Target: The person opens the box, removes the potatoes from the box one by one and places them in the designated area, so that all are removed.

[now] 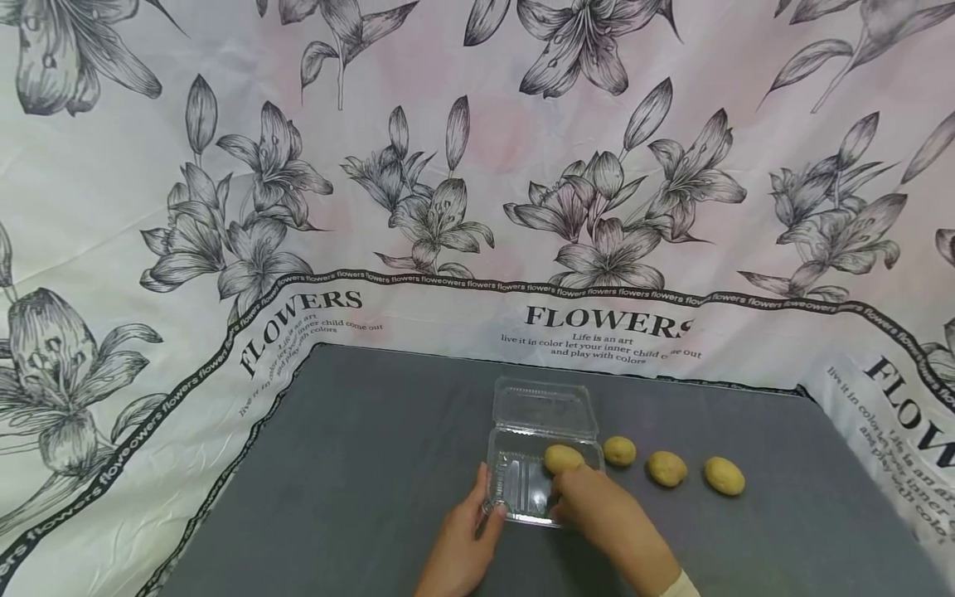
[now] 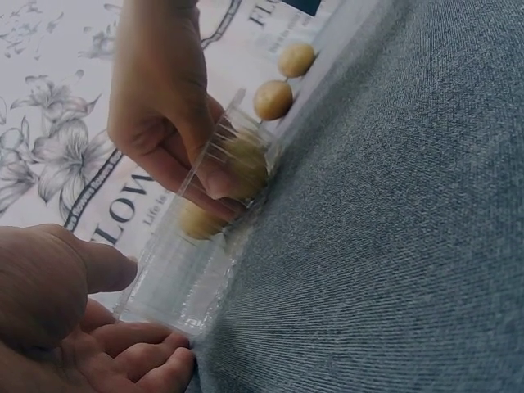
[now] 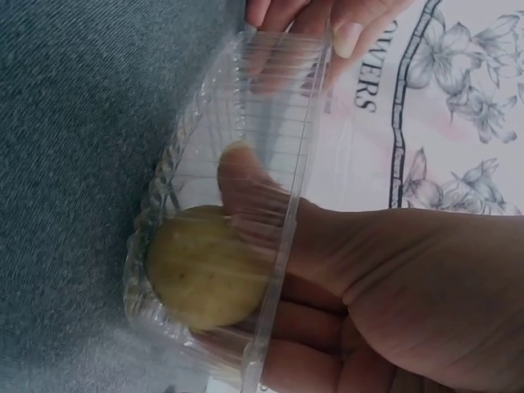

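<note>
A clear plastic clamshell container (image 1: 522,489) lies on the table with its lid (image 1: 545,408) folded back. My left hand (image 1: 464,531) holds the container at its near left corner, the thumb at the rim. Reaching into the tray, my right hand (image 1: 600,510) grips a potato (image 3: 205,266) between thumb and fingers, low by the container's floor. In the head view that potato is hidden under the hand. Another potato (image 1: 563,458) sits in the tray just past the right fingers, also seen in the left wrist view as a yellowish potato (image 2: 201,219).
Three more potatoes lie in a row on the table right of the container: one potato (image 1: 619,451) close beside it, a second potato (image 1: 666,468), and a third potato (image 1: 724,476) farthest right. Floral cloth (image 1: 448,323) hangs behind the grey table (image 1: 358,464).
</note>
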The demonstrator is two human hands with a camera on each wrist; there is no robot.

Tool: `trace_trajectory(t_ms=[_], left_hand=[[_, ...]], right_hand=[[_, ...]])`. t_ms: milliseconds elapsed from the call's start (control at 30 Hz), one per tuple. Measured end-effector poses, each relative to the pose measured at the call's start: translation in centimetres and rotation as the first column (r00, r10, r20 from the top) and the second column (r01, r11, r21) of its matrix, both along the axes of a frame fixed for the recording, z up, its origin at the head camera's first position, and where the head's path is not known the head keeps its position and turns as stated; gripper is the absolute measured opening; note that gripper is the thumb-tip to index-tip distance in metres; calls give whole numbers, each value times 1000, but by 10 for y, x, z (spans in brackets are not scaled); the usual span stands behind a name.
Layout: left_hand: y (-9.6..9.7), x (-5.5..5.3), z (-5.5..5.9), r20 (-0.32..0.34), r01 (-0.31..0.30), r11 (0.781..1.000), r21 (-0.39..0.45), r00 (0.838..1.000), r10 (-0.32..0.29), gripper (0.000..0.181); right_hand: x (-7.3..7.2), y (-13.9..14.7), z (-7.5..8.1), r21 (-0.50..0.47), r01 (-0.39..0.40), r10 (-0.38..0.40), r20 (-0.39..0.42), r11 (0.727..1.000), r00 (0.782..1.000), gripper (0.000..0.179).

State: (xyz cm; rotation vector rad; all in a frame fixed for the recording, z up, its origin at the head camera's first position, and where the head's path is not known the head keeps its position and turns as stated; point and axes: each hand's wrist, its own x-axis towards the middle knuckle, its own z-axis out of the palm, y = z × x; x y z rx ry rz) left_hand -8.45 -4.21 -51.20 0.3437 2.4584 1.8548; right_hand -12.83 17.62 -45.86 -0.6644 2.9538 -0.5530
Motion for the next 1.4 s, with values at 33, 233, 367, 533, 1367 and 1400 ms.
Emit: trace_trajectory(t_ms=[33, 233, 367, 533, 1367, 1400], left_hand=[[0, 1, -1, -1, 1, 1000, 5, 1000, -1, 71], [1, 0, -1, -5, 1, 1000, 16, 1000, -1, 71], [1, 0, 0, -4, 2, 1000, 18, 1000, -2, 71], [2, 1, 1, -1, 0, 1000, 15, 1000, 0, 71], [1, 0, 2, 46, -1, 1000, -9, 999, 1, 72], [1, 0, 2, 44, 2, 1000, -11, 999, -1, 72]], right_hand=[[0, 1, -1, -2, -12, 12, -10, 1000, 1000, 14], [-3, 5, -2, -6, -50, 50, -50, 999, 997, 12], [-4, 8, -1, -26, -66, 65, -15, 997, 998, 10], [-5, 13, -2, -82, -141, 139, -34, 987, 990, 12], [-1, 32, 10, -157, -229, 176, -295, 961, 939, 19], [-1, 33, 10, -154, -223, 169, -303, 963, 938, 20]])
